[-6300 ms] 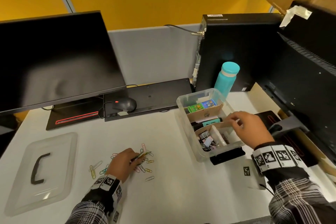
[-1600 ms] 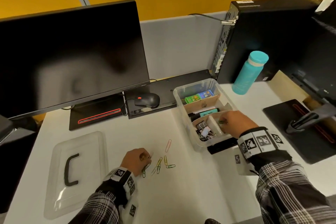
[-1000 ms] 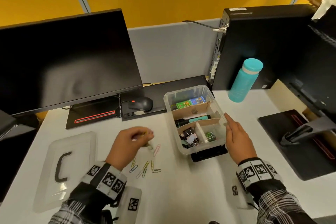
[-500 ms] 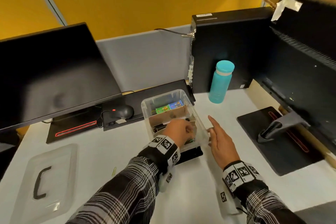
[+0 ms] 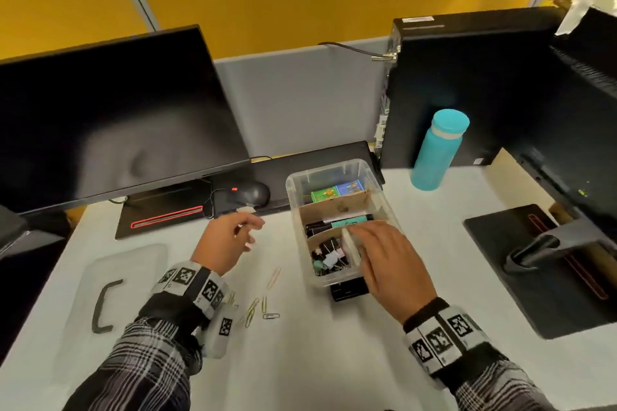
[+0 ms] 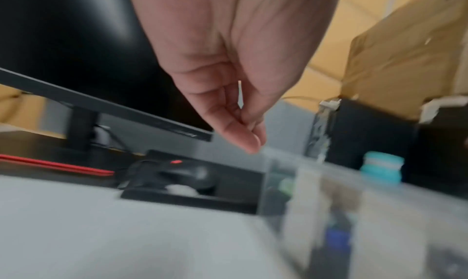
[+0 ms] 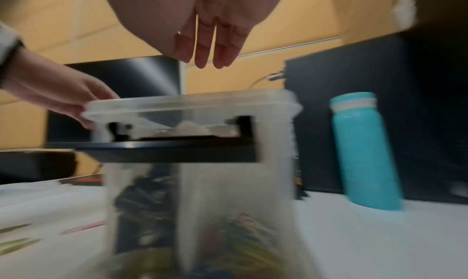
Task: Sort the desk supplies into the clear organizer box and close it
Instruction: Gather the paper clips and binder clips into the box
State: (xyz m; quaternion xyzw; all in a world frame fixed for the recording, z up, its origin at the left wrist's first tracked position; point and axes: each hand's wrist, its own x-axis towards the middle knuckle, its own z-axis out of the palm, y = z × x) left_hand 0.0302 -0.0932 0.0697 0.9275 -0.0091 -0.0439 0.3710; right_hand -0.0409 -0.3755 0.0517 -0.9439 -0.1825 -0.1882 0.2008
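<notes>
Paperclips [image 5: 263, 305] lay loose on the desk [image 5: 300, 360], a small scatter at about 8 o'clock from the box [image 5: 329, 173], with one pink clip [image 5: 273, 277] nearest it. Box stood open, lid [image 5: 110, 290] well apart at 9 o'clock, flat on the desk with its black handle up. Cardboard dividers split the box: coloured packets [image 5: 337, 192] at the 12 o'clock end, markers [image 5: 337, 223] in the middle, binder clips [image 5: 329, 259] in the near left cell. The right hand [image 5: 389, 264] hovered over the near right cell, fingers straight and close together, holding nothing (the right wrist view was blurred, but showed the fingers [image 7: 202, 49] hanging loose above the rim, with coloured clips in the cell below). The left hand [image 5: 227, 242] hung in the air at 9 o'clock from the box, just in front of the mouse [image 5: 250, 193], fingers loosely curled; whether it held a clip I could not tell from the smeared left wrist view. A teal bottle [image 5: 439, 150] stood at 2 o'clock from the box, by the black computer [image 5: 467, 87]; a dark monitor [image 5: 110, 110] filled the 10 o'clock side.
</notes>
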